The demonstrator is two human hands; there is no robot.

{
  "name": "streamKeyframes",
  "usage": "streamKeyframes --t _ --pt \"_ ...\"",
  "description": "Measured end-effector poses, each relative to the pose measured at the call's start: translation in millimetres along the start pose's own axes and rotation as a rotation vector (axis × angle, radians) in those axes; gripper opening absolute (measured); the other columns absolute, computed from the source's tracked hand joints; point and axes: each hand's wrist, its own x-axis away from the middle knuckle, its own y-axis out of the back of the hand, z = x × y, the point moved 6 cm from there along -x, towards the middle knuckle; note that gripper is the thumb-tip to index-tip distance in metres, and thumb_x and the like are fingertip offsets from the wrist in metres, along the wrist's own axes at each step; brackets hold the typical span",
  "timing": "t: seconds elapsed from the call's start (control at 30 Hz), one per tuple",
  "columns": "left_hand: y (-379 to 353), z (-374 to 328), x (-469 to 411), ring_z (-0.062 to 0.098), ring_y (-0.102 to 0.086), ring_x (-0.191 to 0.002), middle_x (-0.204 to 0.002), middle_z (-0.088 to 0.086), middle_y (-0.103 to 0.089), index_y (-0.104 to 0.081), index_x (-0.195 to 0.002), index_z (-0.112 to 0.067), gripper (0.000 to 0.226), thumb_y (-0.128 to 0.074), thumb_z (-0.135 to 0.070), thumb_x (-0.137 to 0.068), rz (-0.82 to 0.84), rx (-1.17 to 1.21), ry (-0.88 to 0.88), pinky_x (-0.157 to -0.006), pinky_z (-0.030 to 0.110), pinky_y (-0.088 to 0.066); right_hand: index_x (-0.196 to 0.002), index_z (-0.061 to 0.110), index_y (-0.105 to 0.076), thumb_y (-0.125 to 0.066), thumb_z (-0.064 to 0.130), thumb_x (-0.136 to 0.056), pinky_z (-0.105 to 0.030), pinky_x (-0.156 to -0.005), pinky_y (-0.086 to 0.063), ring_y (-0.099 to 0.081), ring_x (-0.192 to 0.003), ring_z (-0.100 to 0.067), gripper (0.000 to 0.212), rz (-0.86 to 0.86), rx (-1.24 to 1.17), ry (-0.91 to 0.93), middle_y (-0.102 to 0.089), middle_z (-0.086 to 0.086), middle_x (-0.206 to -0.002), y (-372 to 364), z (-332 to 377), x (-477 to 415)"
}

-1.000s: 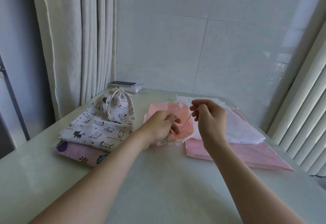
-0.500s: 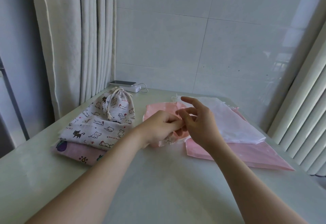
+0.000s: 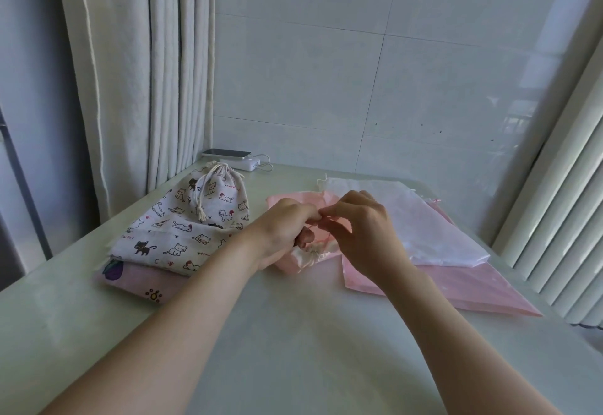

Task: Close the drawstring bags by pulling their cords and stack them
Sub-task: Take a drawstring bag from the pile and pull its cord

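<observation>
A small pink drawstring bag [image 3: 295, 261] lies at the table's middle, its mouth gathered toward me. My left hand [image 3: 284, 230] grips its bunched neck. My right hand [image 3: 362, 228] pinches the thin pink cord [image 3: 323, 235] just above the neck, fingertips touching the left hand. On the left, a closed cat-print bag [image 3: 192, 222] lies on a pink printed bag [image 3: 137, 279]. On the right, a white bag [image 3: 417, 218] lies flat on a larger pink bag [image 3: 456, 284].
A phone on a white power bank [image 3: 233, 158] sits at the back by the curtain [image 3: 137, 72]. White vertical blinds [image 3: 561, 202] stand along the right edge. The pale table [image 3: 293, 349] reaches toward me, with a tiled wall behind.
A second ago my right hand held the cord pulled up and away from the bag. It has come back down to the neck beside my left hand. The bag's mouth looks more gathered.
</observation>
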Motion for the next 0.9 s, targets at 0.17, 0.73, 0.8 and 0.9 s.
streamKeyframes --t 0.17,0.73,0.8,0.9 --pt "10 2 4 0.02 -0.061 -0.088 -0.104 0.003 -0.059 -0.066 -0.106 -0.012 0.034 -0.07 -0.01 -0.072 -0.11 -0.304 -0.009 -0.071 0.03 -0.044 -0.091 0.014 -0.08 -0.073 0.014 -0.096 -0.039 -0.07 -0.047 -0.046 -0.081 -0.025 0.008 0.013 0.233 0.085 -0.056 0.0 -0.081 -3 1 1" --pt "5 -22 13 0.008 -0.05 -0.117 -0.121 -0.006 -0.054 -0.08 -0.089 -0.024 0.01 -0.075 -0.016 -0.087 -0.347 -0.761 -0.53 -0.098 0.012 -0.033 -0.085 0.022 -0.083 -0.068 0.022 -0.099 -0.018 -0.056 -0.033 -0.041 -0.053 -0.004 0.02 0.048 -0.539 -0.529 -0.063 0.015 -0.057 -7 -21 4" --pt "7 -22 14 0.011 -0.04 -0.116 -0.119 -0.005 -0.046 -0.07 -0.071 -0.029 0.019 -0.069 -0.026 -0.09 -0.39 -0.727 -0.456 -0.094 0.015 -0.025 -0.087 0.02 -0.083 -0.07 0.023 -0.098 -0.018 -0.06 -0.036 -0.048 -0.054 -0.001 0.016 0.025 -0.527 -0.546 -0.065 0.018 -0.06 -6 -23 5" --pt "15 -37 22 0.009 -0.046 -0.087 -0.084 0.006 -0.055 -0.047 -0.05 -0.022 0.038 -0.046 -0.036 -0.085 -0.499 -0.526 -0.406 -0.076 0.028 -0.031 -0.088 0.02 -0.082 -0.071 0.025 -0.098 -0.017 -0.061 -0.035 -0.052 -0.056 0.001 0.015 0.005 -0.511 -0.559 -0.063 0.022 -0.059 -6 -26 5"
